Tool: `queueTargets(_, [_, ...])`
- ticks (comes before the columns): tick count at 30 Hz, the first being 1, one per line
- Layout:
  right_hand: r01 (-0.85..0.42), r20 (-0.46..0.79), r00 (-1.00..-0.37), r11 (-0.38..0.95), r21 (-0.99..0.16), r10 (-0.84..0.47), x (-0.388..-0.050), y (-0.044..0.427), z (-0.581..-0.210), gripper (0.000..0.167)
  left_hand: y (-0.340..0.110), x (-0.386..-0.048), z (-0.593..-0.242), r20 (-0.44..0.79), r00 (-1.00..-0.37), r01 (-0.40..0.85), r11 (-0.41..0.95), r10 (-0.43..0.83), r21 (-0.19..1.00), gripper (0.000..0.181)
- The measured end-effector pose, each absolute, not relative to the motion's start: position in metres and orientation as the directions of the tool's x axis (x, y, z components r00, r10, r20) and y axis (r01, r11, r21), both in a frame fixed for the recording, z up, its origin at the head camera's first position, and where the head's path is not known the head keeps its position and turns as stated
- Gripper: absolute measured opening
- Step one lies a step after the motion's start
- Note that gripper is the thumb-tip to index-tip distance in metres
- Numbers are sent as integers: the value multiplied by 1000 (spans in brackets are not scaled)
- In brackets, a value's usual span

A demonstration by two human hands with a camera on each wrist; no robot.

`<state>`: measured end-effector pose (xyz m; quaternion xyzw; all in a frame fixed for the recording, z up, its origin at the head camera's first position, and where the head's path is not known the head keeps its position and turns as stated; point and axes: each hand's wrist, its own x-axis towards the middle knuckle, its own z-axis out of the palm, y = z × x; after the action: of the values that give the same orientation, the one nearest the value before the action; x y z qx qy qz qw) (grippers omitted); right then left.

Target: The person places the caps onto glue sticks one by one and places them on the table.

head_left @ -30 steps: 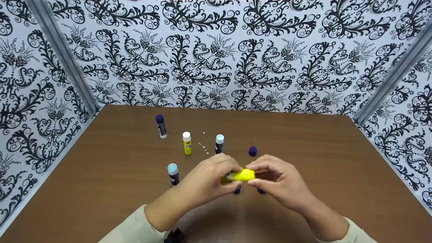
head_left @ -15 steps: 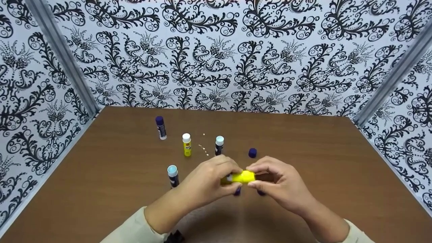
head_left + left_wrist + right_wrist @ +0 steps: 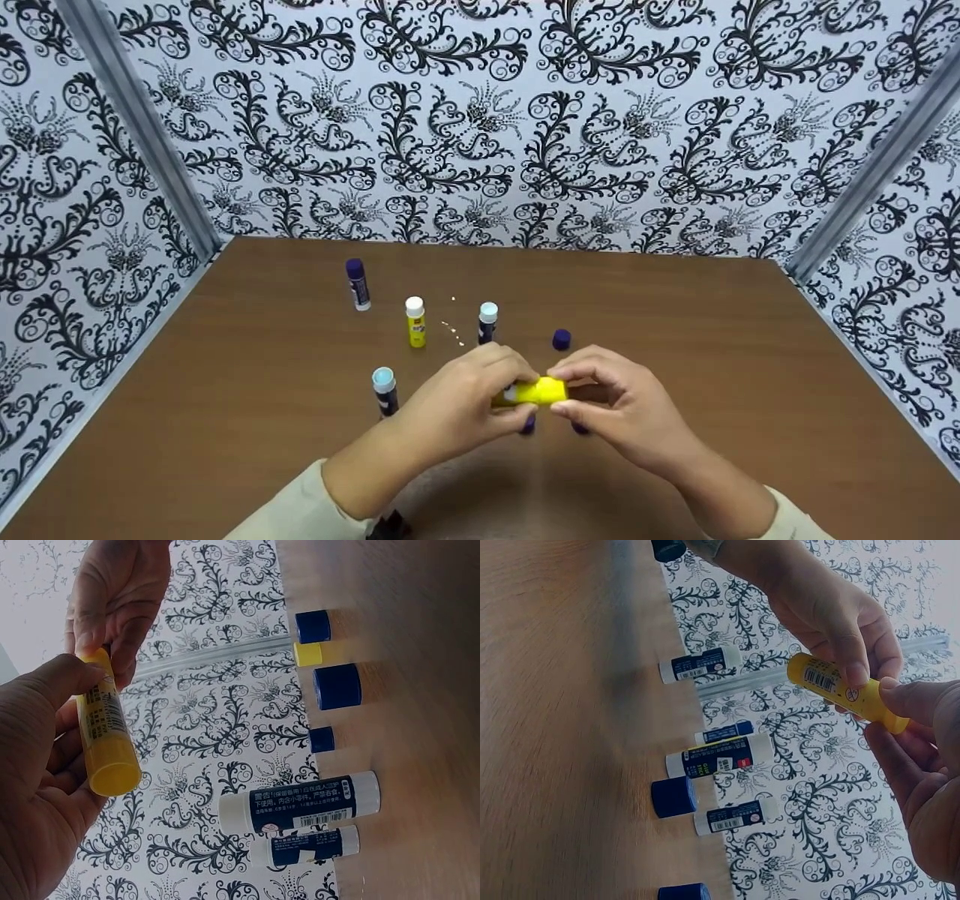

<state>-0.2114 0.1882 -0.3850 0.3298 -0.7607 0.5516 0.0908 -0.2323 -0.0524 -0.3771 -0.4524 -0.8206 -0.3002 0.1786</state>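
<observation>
Scarcely anything is changing: across the last second my two hands are keeping the same places, with only the head view dipping a touch. I take that to mean the work is staying at one step, a steady two-handed hold on the yellow glue stick point(image 3: 546, 390). My left hand point(image 3: 469, 391) is gripping the barrel, thumb on one side and fingers on the other, while my right hand point(image 3: 636, 401) is pinching the opposite end between thumb and fingertips. Whether that end is a cap or a twist base, I can't tell.

The stick is hanging above the table point(image 3: 690, 315), between my hands, its long axis running roughly side to side across me. The pinched end is pointing to my right; the free round end point(image 3: 114, 778) is pointing left, showing past my left fingers in the left wrist view. Its barcode label point(image 3: 820, 679) is facing the right wrist camera. Beyond my hands, a navy cap point(image 3: 562, 340) and a white-topped yellow glue stick point(image 3: 415, 322) are resting on the table, well apart from each other.
</observation>
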Motion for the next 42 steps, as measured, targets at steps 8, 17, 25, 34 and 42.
queueTargets(8, [-589, 491, -776, 177, -789, -395, -210, 189, -384, 27, -52, -233, -377, 551, -545, 839, 405, 632, 364, 22])
queueTargets(17, [-612, 518, -759, 159, -775, -395, -210, 189, -382, 30, -54, -232, -374, 559, -544, 839, 400, 626, 368, 23])
queueTargets(25, [-638, 550, -742, 154, -754, -384, -211, 190, -382, 35, -52, -234, -370, 565, -552, 834, 397, 613, 384, 25])
queueTargets(34, [-613, 536, -772, 181, -769, -340, -213, 192, -382, 35, -52, -238, -366, 617, -531, 847, 340, 581, 409, 23])
queueTargets(42, [-593, 519, -784, 164, -788, -340, -214, 191, -382, 32, -53, -242, -354, 648, -548, 837, 333, 530, 435, 22])
